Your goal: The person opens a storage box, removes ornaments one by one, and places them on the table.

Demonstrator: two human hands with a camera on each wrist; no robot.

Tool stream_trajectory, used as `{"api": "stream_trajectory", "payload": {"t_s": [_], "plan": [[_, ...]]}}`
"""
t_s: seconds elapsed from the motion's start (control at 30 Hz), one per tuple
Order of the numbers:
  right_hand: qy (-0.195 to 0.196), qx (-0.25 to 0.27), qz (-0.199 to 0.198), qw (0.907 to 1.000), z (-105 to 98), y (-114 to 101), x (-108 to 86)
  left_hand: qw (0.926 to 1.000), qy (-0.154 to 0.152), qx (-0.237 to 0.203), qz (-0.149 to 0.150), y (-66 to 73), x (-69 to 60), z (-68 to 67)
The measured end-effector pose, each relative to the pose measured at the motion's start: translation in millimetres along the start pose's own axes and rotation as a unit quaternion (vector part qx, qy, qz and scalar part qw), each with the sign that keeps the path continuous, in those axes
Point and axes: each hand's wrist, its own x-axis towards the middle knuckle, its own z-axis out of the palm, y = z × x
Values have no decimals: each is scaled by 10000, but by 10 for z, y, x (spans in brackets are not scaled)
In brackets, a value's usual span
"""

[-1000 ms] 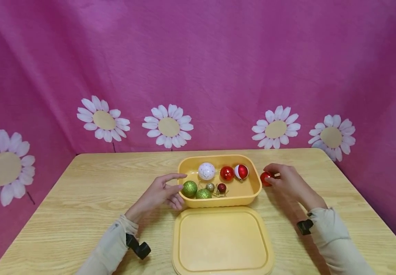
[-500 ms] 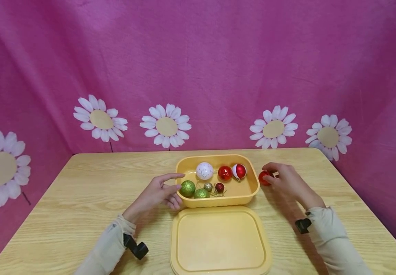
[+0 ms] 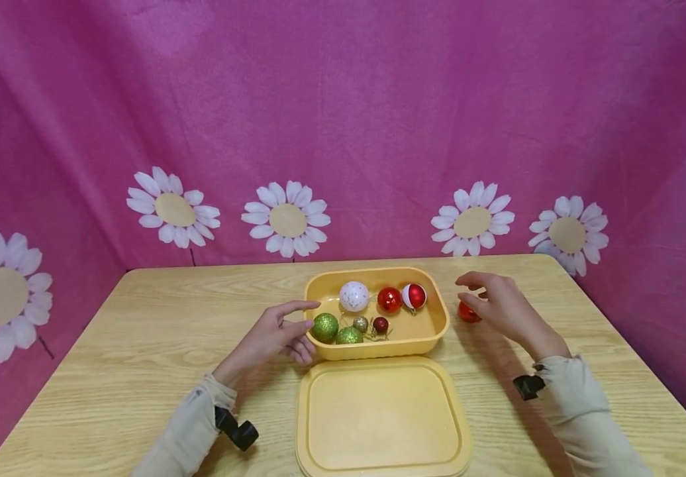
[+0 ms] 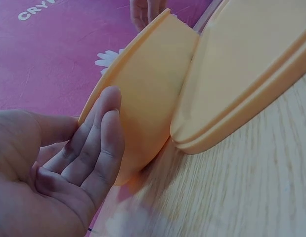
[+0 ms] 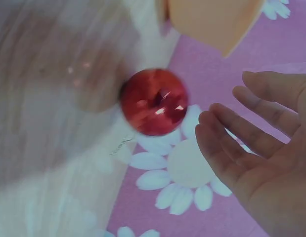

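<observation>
A yellow plastic box [image 3: 426, 348] stands on the table. Inside it are two glittery green baubles [image 3: 325, 327], a white speckled bauble [image 3: 354, 296], a red bauble [image 3: 389, 300], a red-and-white bauble [image 3: 414, 296] and small gold and dark red ones. My left hand [image 3: 274, 336] holds the box's left end, its thumb at the rim and fingers against the outer wall [image 4: 143, 89]. Right of the box, a shiny red bauble [image 5: 155, 102] lies on the table, partly hidden in the head view. My right hand [image 3: 500, 311] is above it, fingers spread and apart from it.
The yellow lid [image 3: 381, 417] lies flat in front of the box, close to its near wall. Wooden tabletop [image 3: 140, 358] extends to both sides. A pink cloth with daisies [image 3: 343, 132] hangs behind the table.
My right hand has let go of the red bauble and drawn back slightly to the right; the bauble now sits a little farther from the box. The left hand stays at the box.
</observation>
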Motion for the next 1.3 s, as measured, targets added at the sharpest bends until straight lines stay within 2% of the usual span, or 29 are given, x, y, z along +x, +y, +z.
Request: {"api": "stream_trajectory", "payload": {"t_s": [0.13,0.27,0.43,0.57,0.67,0.77,0.87,0.93,1.1,1.3], "plan": [[151,-8,-51,9999,-41,-117,-2,10000,14,-27,-71,12,-2,5],[290,80,-273,9992,-18,-246,31,10000,50,7,-84,18,-6,1],[376,129,-585,9975,101,-382,150,9998,82,-36,-150,10,-8,-20],[326,115,-675,9971,247,-461,255,9999,15,-121,-116,-18,4,-35],[313,-147,-847,9958,392,-515,320,9998,30,-152,-153,-28,11,-46],[344,-749,-1025,9913,536,-544,350,9995,87,-184,-232,-17,17,-55],[184,-1310,-972,9864,627,-561,340,9995,108,-177,-244,10,22,-63],[34,-1437,-837,9861,646,-576,316,9996,75,-161,-209,33,21,-61],[-102,-1479,-589,9872,633,-595,264,9998,-72,-162,-105,75,19,-50],[6,-1358,-798,9875,632,-587,288,9998,-29,-166,-111,94,20,-67]]}}
